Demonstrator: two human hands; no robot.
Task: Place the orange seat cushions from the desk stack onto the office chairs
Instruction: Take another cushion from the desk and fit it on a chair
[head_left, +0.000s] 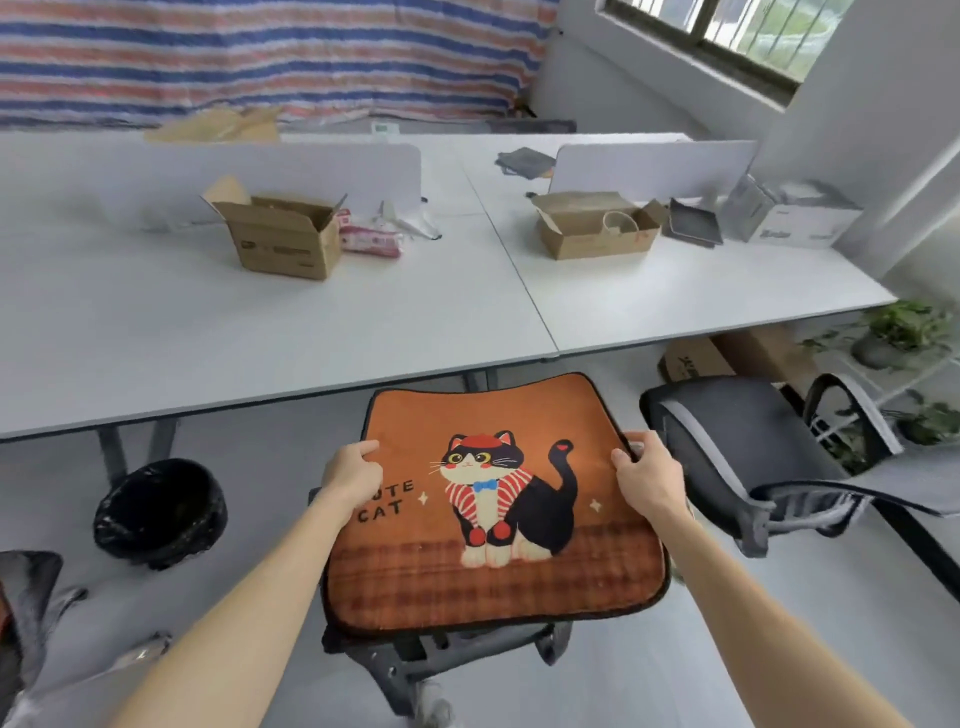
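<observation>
Orange cushion (493, 525) flat between hands (356, 475) (647, 480), cat's head toward desk (260, 332)

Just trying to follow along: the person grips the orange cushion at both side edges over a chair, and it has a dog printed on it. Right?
Nearly. The print on the orange cushion is a cat, not a dog; the head view shows it. The left hand and right hand do grip both side edges, over a chair.

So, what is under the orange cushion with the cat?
Only a chair's dark frame shows below the orange cushion. The seat itself is covered, so contact cannot be judged.
</observation>
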